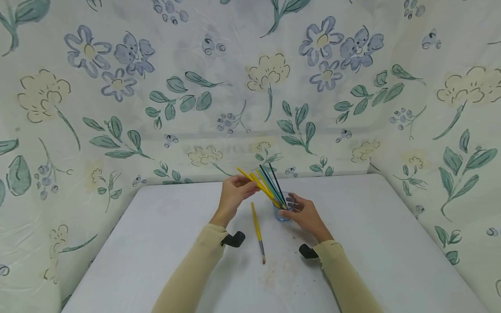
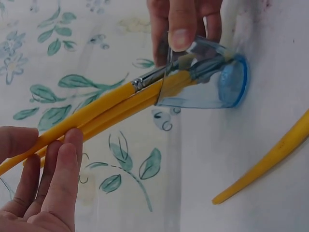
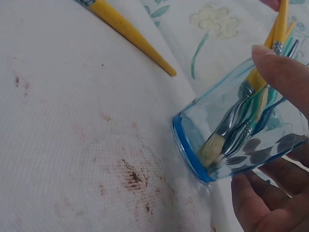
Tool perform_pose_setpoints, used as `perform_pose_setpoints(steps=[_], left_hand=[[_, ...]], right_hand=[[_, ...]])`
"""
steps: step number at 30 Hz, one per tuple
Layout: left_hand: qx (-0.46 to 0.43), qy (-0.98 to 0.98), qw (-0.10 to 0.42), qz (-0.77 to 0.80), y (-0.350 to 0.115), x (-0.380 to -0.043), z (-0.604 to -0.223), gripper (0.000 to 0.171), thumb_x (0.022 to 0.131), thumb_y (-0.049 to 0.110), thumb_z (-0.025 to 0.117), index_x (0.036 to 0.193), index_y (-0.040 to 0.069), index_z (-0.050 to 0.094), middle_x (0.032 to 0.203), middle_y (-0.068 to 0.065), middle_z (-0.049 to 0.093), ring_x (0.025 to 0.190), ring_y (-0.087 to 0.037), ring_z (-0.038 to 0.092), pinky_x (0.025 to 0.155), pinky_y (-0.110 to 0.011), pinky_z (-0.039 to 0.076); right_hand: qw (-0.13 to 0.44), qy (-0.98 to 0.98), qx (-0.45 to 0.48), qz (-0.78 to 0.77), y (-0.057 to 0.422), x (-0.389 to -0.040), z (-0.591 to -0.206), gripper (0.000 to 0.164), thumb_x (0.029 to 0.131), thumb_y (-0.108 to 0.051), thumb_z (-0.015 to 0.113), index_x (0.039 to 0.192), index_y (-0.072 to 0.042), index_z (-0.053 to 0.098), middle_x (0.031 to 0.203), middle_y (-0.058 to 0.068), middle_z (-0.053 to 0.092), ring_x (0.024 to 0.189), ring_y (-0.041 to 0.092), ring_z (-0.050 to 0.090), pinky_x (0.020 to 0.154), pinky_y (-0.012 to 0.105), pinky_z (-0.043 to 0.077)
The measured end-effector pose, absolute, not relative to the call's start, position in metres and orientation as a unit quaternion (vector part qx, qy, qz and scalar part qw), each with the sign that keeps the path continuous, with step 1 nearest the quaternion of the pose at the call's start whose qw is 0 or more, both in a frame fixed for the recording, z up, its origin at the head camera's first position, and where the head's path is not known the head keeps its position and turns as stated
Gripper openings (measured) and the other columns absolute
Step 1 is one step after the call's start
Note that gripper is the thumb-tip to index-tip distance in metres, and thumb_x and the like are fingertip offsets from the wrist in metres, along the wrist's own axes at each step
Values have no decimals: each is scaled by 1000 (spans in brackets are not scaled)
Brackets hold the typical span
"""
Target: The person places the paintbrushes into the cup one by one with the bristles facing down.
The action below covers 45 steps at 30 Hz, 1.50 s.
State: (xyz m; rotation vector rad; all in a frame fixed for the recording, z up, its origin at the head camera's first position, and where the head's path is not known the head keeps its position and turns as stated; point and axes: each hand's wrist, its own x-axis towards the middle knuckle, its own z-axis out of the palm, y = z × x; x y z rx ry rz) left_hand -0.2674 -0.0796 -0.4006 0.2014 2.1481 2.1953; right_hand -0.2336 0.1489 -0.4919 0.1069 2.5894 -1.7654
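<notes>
A clear glass (image 1: 282, 215) with a blue base holds several paintbrushes, bristles down. My right hand (image 1: 309, 216) grips this glass, thumb on one side and fingers round the other. Yellow brushes (image 2: 108, 102) lean out over the rim to the left, beside green and dark-handled brushes (image 1: 275, 177). Up at their handle ends, my left hand (image 1: 234, 194) pinches a yellow brush between thumb and fingers; whether it holds more than one, I cannot tell. On the table between the hands lies a separate yellow paintbrush (image 1: 256, 221), its bristles toward me.
The white table (image 1: 164, 243) has small brown stains (image 3: 134, 177) in front of the glass. A floral cloth (image 1: 242, 100) hangs behind the table and along its sides. Both wrists wear a black strap mount (image 1: 233, 239).
</notes>
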Motion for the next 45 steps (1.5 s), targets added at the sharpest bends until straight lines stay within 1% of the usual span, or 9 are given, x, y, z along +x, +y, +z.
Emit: perform_pose_setpoints(steps=[4, 11, 18, 25, 32, 40, 45], left_hand=[[70, 708, 31, 702, -77, -267, -403, 29, 95, 12, 75, 117, -3, 65, 115, -22, 74, 88, -15, 78, 85, -27, 65], [69, 719, 34, 691, -76, -264, -405, 31, 96, 14, 74, 120, -3, 65, 118, -23, 73, 91, -17, 78, 87, -27, 64], [67, 727, 35, 682, -75, -263, -406, 28, 95, 14, 74, 117, -1, 66, 116, -22, 74, 92, -19, 78, 85, -28, 65], [71, 736, 33, 673, -75, -264, -408, 27, 95, 15, 74, 116, -1, 67, 112, -19, 74, 89, -17, 77, 84, -27, 65], [67, 742, 34, 666, -75, -262, -406, 25, 95, 15, 75, 113, 0, 68, 109, -18, 74, 86, -17, 77, 83, -30, 66], [60, 745, 37, 664, -77, -262, -406, 22, 95, 10, 72, 113, 0, 68, 107, -17, 73, 84, -16, 76, 82, -30, 66], [57, 749, 36, 660, -80, -262, -410, 21, 94, 7, 70, 112, -3, 66, 102, -14, 72, 81, -15, 75, 81, -30, 66]], right_hand=[[4, 824, 34, -566, 149, -232, -491, 84, 86, -29, 85, 158, -15, 43, 153, 11, 57, 146, 34, 50, 119, 48, 45], [-1, 822, 25, -569, 149, -231, -490, 84, 85, -31, 85, 157, -14, 45, 152, 13, 57, 145, 34, 52, 119, 48, 45], [0, 822, 24, -570, 150, -232, -492, 85, 85, -34, 85, 157, -15, 44, 152, 12, 57, 144, 34, 53, 118, 47, 45], [1, 823, 25, -567, 151, -233, -492, 86, 85, -36, 86, 157, -15, 44, 152, 11, 58, 144, 33, 53, 118, 47, 45], [0, 826, 19, -564, 151, -233, -492, 85, 85, -35, 85, 157, -15, 44, 151, 11, 58, 144, 33, 53, 118, 47, 46], [2, 826, 19, -563, 152, -233, -493, 85, 85, -35, 85, 158, -16, 44, 152, 10, 58, 144, 33, 53, 118, 47, 46], [1, 828, 19, -560, 151, -234, -494, 85, 86, -34, 85, 158, -16, 43, 152, 10, 57, 144, 34, 53, 118, 48, 46]])
